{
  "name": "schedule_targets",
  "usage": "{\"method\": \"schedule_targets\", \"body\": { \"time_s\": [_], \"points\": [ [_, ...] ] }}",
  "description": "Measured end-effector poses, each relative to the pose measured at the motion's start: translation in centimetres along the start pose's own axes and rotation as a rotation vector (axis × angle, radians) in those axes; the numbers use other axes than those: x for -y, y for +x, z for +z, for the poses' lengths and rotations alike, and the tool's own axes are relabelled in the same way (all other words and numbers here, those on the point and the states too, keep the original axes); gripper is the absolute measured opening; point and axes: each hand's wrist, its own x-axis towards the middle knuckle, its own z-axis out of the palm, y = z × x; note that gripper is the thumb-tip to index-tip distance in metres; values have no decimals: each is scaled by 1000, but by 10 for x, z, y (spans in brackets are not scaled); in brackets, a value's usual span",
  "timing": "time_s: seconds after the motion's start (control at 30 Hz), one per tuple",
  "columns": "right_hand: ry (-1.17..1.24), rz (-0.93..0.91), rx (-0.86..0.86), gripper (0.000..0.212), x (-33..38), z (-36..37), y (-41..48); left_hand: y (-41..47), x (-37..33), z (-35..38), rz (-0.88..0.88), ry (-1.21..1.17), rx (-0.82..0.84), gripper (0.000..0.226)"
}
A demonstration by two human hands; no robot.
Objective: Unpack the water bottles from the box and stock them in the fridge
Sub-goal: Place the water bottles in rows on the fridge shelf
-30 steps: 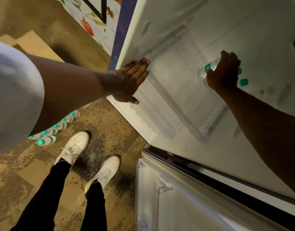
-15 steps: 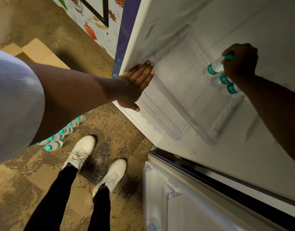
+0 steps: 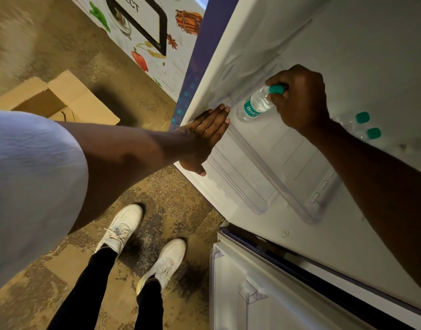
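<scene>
Head view — our right hand [image 3: 300, 101] curls round water bottle [image 3: 253, 107] at teal cap [image 3: 276, 88], left hand [image 3: 202, 139] flat on fridge door [image 3: 252, 39]. Likely full, heavy, slick — body grip safer.

This is looking like a pantry or kitchen corner. A fridge door [image 3: 371, 44] is standing open, showing clear shelves [image 3: 288, 163]. Beside it a panel [image 3: 181, 67] is showing a printed pepper [image 3: 140, 60] and spices. A box [image 3: 61, 96] is lying on mottled carpet [image 3: 171, 206].

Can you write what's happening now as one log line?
right hand: grips water bottle at door shelf | left hand: flat on fridge door
</scene>
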Motion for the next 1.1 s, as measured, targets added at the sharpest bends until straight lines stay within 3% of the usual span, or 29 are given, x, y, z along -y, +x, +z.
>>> {"method": "schedule_targets", "body": {
  "time_s": [0.23, 0.83, 0.93, 1.0, 1.1],
  "points": [
    [11, 26, 19, 38, 25, 4, 1, 8, -1, 13, -58, -28, -84, 147],
    [36, 25, 42, 44, 33, 8, -8, 20, 0, 30, -33, -54, -90, 152],
    [89, -18, 61, 52, 20, 2, -10, 21, 0, 30, -36, -28, -89, 150],
    [134, -47, -37, 48, -1, -7, -14, 21, 0, 31, -38, -22, -100, 148],
    [-58, 39, -130, 42, -52, -14, -22, 20, 0, 33, -36, -2, -132, 149]
  ]
}}
